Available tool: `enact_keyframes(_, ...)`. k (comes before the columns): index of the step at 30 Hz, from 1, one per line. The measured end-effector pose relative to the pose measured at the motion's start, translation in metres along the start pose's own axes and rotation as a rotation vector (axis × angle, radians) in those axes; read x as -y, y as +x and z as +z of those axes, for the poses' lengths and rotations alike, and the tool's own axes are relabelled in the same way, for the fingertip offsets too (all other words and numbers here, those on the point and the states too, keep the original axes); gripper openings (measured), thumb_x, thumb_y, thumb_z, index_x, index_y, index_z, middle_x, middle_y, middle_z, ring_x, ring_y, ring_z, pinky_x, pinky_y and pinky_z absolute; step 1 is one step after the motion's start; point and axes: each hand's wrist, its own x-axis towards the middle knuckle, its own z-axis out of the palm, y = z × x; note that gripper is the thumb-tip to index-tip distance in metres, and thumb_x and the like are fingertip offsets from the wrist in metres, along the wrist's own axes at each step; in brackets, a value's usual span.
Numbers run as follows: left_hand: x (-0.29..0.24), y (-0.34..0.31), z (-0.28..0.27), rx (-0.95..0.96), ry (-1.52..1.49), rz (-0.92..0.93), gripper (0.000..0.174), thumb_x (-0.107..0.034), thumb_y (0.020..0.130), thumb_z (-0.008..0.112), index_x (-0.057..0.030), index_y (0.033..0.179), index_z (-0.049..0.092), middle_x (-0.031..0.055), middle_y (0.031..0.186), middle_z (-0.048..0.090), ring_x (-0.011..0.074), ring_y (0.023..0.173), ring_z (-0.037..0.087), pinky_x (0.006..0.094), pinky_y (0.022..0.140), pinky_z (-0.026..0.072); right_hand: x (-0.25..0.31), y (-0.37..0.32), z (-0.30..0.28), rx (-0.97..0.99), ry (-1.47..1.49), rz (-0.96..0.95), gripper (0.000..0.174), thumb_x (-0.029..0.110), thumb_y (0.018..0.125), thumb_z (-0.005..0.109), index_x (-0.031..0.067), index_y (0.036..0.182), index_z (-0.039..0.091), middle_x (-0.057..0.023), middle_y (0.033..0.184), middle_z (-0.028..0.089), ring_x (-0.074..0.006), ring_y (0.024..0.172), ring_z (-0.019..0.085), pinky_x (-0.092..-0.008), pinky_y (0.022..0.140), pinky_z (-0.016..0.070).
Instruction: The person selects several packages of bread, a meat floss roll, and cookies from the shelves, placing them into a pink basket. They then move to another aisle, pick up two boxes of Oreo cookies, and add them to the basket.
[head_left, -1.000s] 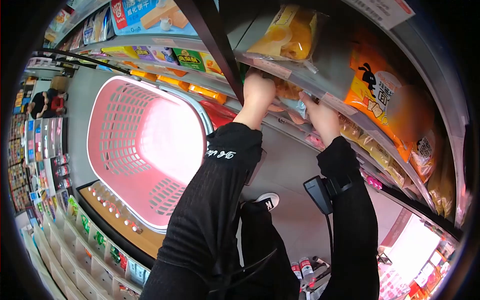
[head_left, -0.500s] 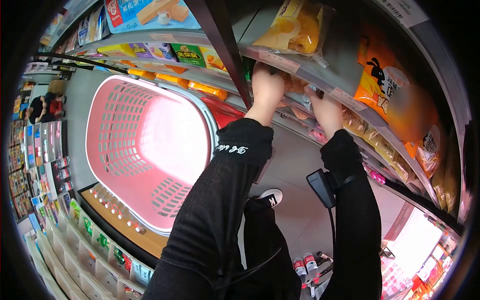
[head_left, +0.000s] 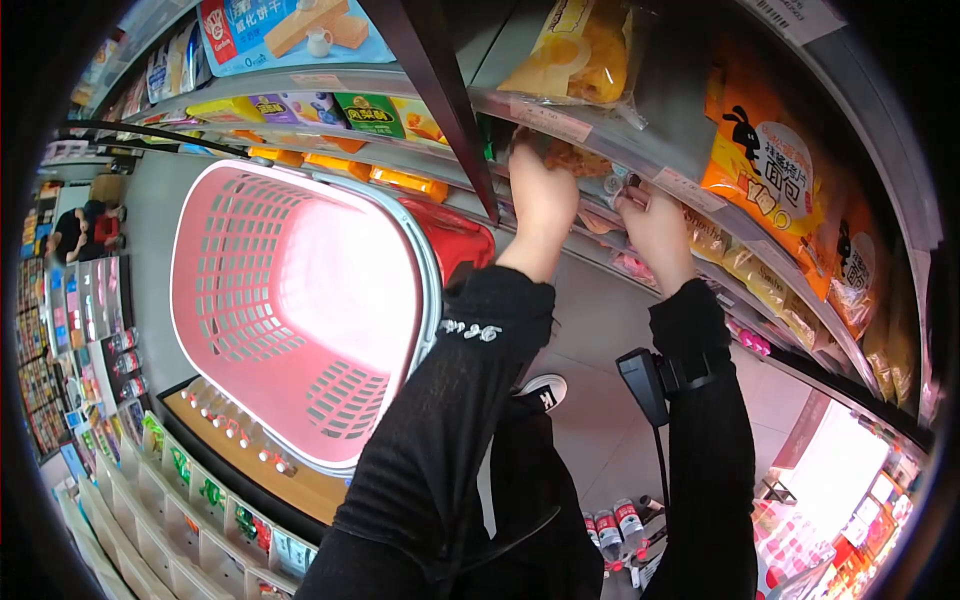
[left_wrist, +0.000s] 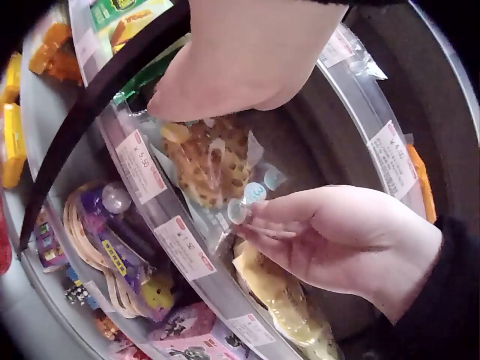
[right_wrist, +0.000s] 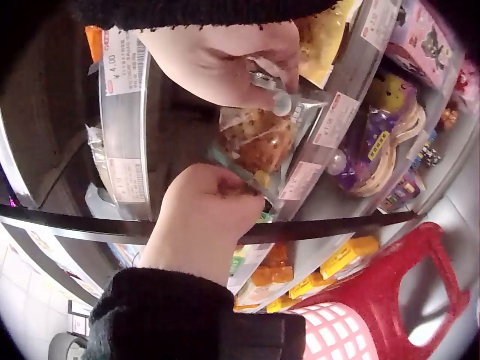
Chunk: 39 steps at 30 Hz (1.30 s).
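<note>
A bread (left_wrist: 214, 161) in a clear bag lies on a lower shelf, between my two hands. At one end of the bag, my left hand (head_left: 545, 195) grips the plastic with curled fingers, seen best in the right wrist view as a fist (right_wrist: 214, 199). My right hand (head_left: 655, 230) pinches the opposite end; its fingertips sit by a round pale sticker (left_wrist: 255, 192) in the left wrist view. The upper shelf edge overlaps part of the bread (head_left: 578, 160) in the head view.
A pink basket (head_left: 300, 420) stands to the left. Above the hands, a yellow bread bag (head_left: 575, 60) and orange bread bags (head_left: 770, 180) sit on the upper shelf. A dark upright post (head_left: 430, 90) rises left of my left hand. Price tags (right_wrist: 337, 120) line the shelf edges.
My left hand has shifted a little right and down in the head view, and more of the bagged bread shows between the hands. The right hand stays at the bag's end.
</note>
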Motion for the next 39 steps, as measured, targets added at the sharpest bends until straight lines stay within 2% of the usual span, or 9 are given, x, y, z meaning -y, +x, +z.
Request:
enact_keyframes(4,0.012,-0.025,0.000,-0.047,0.134,-0.053,0.053,0.011,0.061,0.035,0.0098,0.114,0.032,0.0263,0.116,0.036,0.0380,0.111,0.033,0.0369,0.094,0.0251,0.000,-0.019,0.004,-0.078,-0.010,-0.128,0.044,0.006,0.073,0.055,-0.0044,0.112,0.039,-0.0176,0.107,0.049,-0.0227,0.098,0.051,-0.0278,0.070,0.0454)
enact_keyframes(9,-0.007,-0.070,-0.022,0.043,0.044,0.011,0.055,0.013,0.064,0.034,0.0065,0.118,0.029,0.0247,0.118,0.034,0.0358,0.113,0.031,0.0361,0.095,0.0244,0.005,-0.070,0.014,-0.090,0.562,-0.131,0.042,-0.004,0.074,0.050,-0.0001,0.114,0.037,-0.0120,0.116,0.042,-0.0227,0.101,0.047,-0.0292,0.076,0.0441)
enact_keyframes(12,-0.038,-0.119,-0.046,0.148,-0.016,-0.159,0.053,0.013,0.069,0.032,-0.0001,0.120,0.032,0.0179,0.117,0.038,0.0276,0.113,0.036,0.0319,0.093,0.0288,0.004,-0.117,0.007,0.006,0.532,0.005,0.038,-0.005,0.075,0.049,0.0024,0.111,0.040,-0.0082,0.110,0.046,-0.0144,0.092,0.051,-0.0239,0.074,0.0436)
enact_keyframes(13,-0.045,-0.137,-0.057,0.189,-0.157,-0.288,0.048,0.013,0.075,0.034,-0.0020,0.120,0.033,0.0102,0.122,0.037,0.0200,0.113,0.037,0.0291,0.092,0.0309,0.003,-0.135,0.005,0.067,0.557,0.060,0.036,-0.006,0.075,0.048,0.0024,0.110,0.042,-0.0063,0.104,0.050,-0.0116,0.088,0.052,-0.0228,0.072,0.0431)
enact_keyframes(17,-0.084,-0.177,-0.110,0.526,-0.147,-0.448,0.027,0.008,0.079,0.032,0.0022,0.100,0.048,0.0069,0.094,0.051,0.0127,0.092,0.048,0.0236,0.082,0.0362,-0.002,-0.210,0.012,0.155,0.525,0.192,0.018,0.004,0.079,0.052,0.0011,0.097,0.051,-0.0034,0.086,0.056,-0.0080,0.079,0.052,-0.0209,0.068,0.0420)
enact_keyframes(22,-0.117,-0.208,-0.179,0.719,-0.089,-0.569,0.021,0.003,0.082,0.034,0.0029,0.096,0.050,0.0074,0.089,0.053,0.0125,0.084,0.050,0.0236,0.077,0.0390,0.040,-0.279,0.010,0.387,0.575,0.268,0.022,0.011,0.080,0.052,0.0004,0.099,0.051,-0.0087,0.092,0.056,-0.0134,0.084,0.055,-0.0253,0.073,0.0437)
enact_keyframes(32,-0.183,-0.200,-0.278,0.628,-0.146,-0.543,0.021,0.002,0.084,0.034,0.0041,0.099,0.048,0.0091,0.090,0.056,0.0133,0.082,0.053,0.0245,0.076,0.0423,0.146,-0.316,-0.021,0.495,0.527,-0.050,0.024,0.010,0.079,0.052,0.0008,0.102,0.050,-0.0073,0.093,0.056,-0.0146,0.084,0.055,-0.0247,0.074,0.0431)
enact_keyframes(36,-0.204,-0.189,-0.304,0.586,-0.168,-0.432,0.018,0.000,0.084,0.038,0.0057,0.098,0.047,0.0125,0.092,0.056,0.0182,0.086,0.054,0.0293,0.079,0.0433,0.199,-0.329,-0.038,0.320,0.462,-0.236,0.020,0.009,0.080,0.050,0.0015,0.099,0.050,-0.0089,0.086,0.056,-0.0158,0.079,0.055,-0.0263,0.069,0.0439)
enact_keyframes(39,-0.233,-0.183,-0.310,0.486,-0.255,-0.414,0.019,0.000,0.084,0.039,0.0016,0.100,0.049,0.0084,0.091,0.056,0.0163,0.085,0.054,0.0268,0.074,0.0447,0.225,-0.338,-0.049,0.341,0.540,-0.211,0.023,0.011,0.079,0.052,0.0016,0.100,0.050,-0.0080,0.085,0.056,-0.0152,0.076,0.055,-0.0263,0.067,0.0438)
